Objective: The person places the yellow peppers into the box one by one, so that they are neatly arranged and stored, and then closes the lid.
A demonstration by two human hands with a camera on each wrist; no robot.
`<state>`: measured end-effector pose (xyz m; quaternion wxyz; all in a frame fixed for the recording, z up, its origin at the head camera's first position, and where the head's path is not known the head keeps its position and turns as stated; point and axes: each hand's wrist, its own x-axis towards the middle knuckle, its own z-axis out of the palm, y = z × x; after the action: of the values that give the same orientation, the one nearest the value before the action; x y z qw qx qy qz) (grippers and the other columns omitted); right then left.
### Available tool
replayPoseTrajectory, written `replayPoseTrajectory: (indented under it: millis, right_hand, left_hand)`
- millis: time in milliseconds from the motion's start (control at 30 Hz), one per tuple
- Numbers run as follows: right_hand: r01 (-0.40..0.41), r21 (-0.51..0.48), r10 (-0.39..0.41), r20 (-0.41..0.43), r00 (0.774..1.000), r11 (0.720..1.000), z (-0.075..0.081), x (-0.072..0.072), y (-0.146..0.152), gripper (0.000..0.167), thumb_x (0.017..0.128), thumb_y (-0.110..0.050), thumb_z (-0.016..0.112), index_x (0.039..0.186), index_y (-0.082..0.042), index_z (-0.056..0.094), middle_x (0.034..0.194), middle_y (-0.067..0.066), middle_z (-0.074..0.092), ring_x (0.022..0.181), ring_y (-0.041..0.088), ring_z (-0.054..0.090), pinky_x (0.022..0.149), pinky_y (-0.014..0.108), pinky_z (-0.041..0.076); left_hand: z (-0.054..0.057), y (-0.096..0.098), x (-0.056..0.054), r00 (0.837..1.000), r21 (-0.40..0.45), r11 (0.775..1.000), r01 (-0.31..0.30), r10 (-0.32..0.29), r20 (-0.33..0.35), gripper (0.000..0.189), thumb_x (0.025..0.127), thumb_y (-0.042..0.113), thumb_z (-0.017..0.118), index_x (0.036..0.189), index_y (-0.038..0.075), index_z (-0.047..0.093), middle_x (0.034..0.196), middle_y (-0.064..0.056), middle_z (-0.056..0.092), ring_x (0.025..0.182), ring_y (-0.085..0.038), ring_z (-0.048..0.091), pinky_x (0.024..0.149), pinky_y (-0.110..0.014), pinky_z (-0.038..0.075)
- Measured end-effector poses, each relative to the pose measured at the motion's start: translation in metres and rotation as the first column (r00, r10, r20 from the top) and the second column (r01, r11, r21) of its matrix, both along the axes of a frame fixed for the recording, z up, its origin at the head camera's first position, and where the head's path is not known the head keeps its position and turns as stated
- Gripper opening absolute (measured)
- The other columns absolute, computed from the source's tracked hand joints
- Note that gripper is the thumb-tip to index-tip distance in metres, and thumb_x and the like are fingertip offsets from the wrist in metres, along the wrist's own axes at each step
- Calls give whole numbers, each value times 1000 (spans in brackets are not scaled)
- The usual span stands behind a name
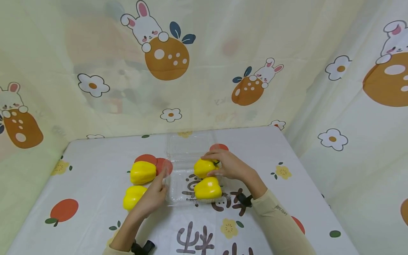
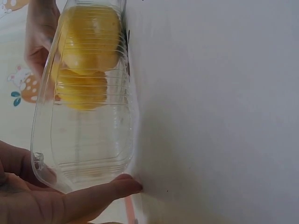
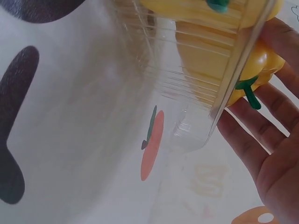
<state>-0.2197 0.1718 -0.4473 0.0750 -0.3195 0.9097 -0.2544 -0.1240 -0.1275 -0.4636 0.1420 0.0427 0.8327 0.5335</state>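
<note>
A clear hinged plastic box (image 1: 180, 196) lies unfolded on the table, its lid (image 1: 191, 144) spread at the back. Two yellow bell peppers sit at the right of its base: the near pepper (image 1: 208, 188) and the far pepper (image 1: 203, 168). My right hand (image 1: 231, 165) holds the far one from the right, fingers over its top and thumb on the near side; its green stem (image 3: 252, 96) shows in the right wrist view. Against the box's left end, my left hand (image 1: 153, 194) rests with extended fingers touching the outside of the wall (image 2: 93, 175).
Two more yellow bell peppers lie left of the box: the upper pepper (image 1: 143, 173), and the lower pepper (image 1: 134, 197), partly covered by my left hand. A printed white cloth (image 1: 95, 184) covers the table. Patterned curtains (image 1: 207, 88) hang behind and at both sides.
</note>
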Motion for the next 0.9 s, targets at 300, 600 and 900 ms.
replayPoseTrajectory:
  millis: [300, 600, 900]
  right_hand:
    - [28, 1, -28, 40, 999, 1000, -3, -2, 0, 63, 88, -31, 87, 146, -19, 66, 151, 6, 65, 142, 32, 57, 122, 53, 46]
    - [13, 5, -14, 57, 998, 1000, -1, -1, 5, 65, 90, -34, 84, 149, -18, 63, 152, 6, 63, 143, 32, 54, 121, 53, 47]
    - [-36, -35, 37, 40, 998, 999, 1, 0, 8, 58, 97, -32, 78, 149, -13, 62, 153, 8, 63, 145, 35, 53, 121, 57, 45]
  left_hand:
    - [2, -1, 1, 1000, 5, 1000, 0, 0, -3, 73, 106, -3, 42, 170, 3, 8, 180, -16, 9, 165, -43, 17, 127, -62, 22]
    - [-1, 0, -1, 1000, 12, 1000, 2, -2, -2, 72, 107, -3, 42, 170, 4, 9, 180, -17, 10, 164, -42, 20, 128, -61, 22]
    - [1, 0, -1, 1000, 7, 1000, 1, -1, -7, 73, 106, -3, 43, 170, 4, 9, 180, -17, 9, 165, -43, 17, 128, -62, 20]
